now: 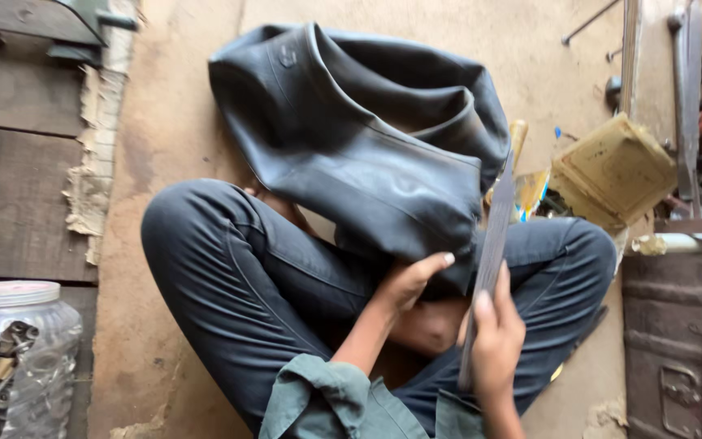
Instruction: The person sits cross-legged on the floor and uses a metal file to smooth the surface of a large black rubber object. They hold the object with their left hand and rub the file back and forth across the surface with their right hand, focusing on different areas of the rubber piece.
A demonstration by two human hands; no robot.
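Head view: a folded black rubber inner tube [359,138] lies over the seated person's crossed legs. The left hand [409,280] pinches its near edge; the right hand [493,337] grips what seems a long flat grey metal file [489,252], running lengthwise up the tube's right side.

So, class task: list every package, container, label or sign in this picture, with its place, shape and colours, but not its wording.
Clear plastic jar: bottom left, round, pale lid, small metal parts inside.
Tan cardboard-like box: right, on the floor, squarish, tilted, worn.
Yellow-and-blue packet: beside the box, partly hidden.
No signs or screens.
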